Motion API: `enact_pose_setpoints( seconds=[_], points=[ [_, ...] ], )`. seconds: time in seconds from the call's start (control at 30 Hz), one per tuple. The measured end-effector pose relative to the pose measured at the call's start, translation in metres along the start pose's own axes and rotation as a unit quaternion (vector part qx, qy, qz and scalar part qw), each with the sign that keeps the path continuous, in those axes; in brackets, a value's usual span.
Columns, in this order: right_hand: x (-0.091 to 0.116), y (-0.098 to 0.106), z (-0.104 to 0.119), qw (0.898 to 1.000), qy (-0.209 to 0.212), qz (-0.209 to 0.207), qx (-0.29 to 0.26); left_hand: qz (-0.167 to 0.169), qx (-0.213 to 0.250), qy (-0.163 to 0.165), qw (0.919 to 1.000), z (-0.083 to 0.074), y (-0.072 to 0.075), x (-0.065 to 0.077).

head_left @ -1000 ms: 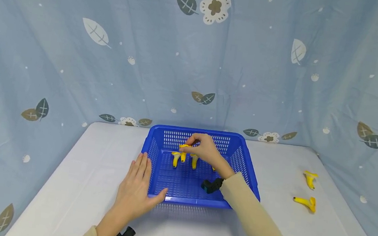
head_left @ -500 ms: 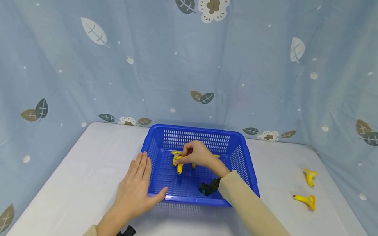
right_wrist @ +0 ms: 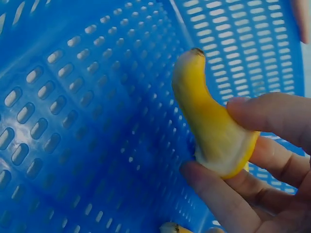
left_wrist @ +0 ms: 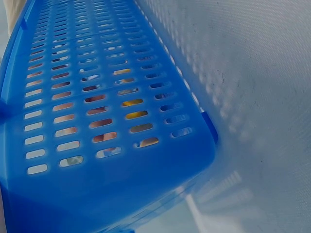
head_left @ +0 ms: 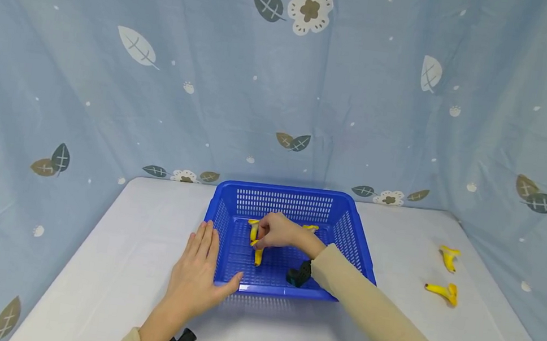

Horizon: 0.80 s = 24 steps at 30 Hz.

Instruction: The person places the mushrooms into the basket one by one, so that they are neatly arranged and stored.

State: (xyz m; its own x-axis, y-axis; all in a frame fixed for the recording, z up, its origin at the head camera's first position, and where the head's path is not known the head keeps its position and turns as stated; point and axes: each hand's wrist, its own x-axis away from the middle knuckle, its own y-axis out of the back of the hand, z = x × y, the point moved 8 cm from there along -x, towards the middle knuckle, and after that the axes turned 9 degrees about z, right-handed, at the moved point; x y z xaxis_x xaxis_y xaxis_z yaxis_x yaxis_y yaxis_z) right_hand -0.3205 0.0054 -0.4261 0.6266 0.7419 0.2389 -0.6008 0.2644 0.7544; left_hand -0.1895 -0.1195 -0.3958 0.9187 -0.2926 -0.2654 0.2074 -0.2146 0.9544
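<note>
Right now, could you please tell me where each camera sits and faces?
Head: worn on the head, facing forward and down at the blue basket; sleeves, left hand and right hand show.
Left wrist: worn there, facing the basket's slotted outer side; the left hand isn't clearly visible.
Right wrist: worn there, facing into the basket; the right hand shows, pinching a yellow piece.
Shared: head and right wrist both show that yellow piece.

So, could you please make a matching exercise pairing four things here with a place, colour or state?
1. left hand
2. right hand
3. slotted basket
4. two loose banana-shaped pieces

A. blue
B. on the white table, right of the basket
C. at the basket's left side
D. pinching a banana-shaped piece

Pairs: 1-C; 2-D; 3-A; 4-B
</note>
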Motion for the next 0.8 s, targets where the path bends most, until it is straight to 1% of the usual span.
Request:
enact_pose_setpoints(
  seconds=[0.13, 0.3, 0.47, 0.7, 0.8],
  points=[
    [-0.004, -0.007, 0.001, 1.000, -0.003, 0.027, 0.000, -0.008, -0.002, -0.006, 1.0000, -0.001, 0.001, 0.000],
    [-0.009, -0.013, 0.007, 0.999, 0.013, 0.045, 0.013, -0.016, -0.003, -0.006, 0.9999, -0.001, 0.003, 0.001],
    [-0.011, -0.017, 0.013, 0.998, 0.019, 0.051, 0.036, -0.020, -0.003, -0.006, 0.9998, 0.000, 0.004, 0.002],
    [-0.010, -0.019, 0.016, 0.997, 0.003, 0.059, 0.055, -0.018, 0.000, -0.005, 0.9998, 0.000, 0.003, 0.002],
    [-0.009, -0.019, 0.016, 0.997, 0.005, 0.060, 0.058, -0.021, -0.001, -0.005, 0.9998, 0.000, 0.003, 0.002]
  ],
)
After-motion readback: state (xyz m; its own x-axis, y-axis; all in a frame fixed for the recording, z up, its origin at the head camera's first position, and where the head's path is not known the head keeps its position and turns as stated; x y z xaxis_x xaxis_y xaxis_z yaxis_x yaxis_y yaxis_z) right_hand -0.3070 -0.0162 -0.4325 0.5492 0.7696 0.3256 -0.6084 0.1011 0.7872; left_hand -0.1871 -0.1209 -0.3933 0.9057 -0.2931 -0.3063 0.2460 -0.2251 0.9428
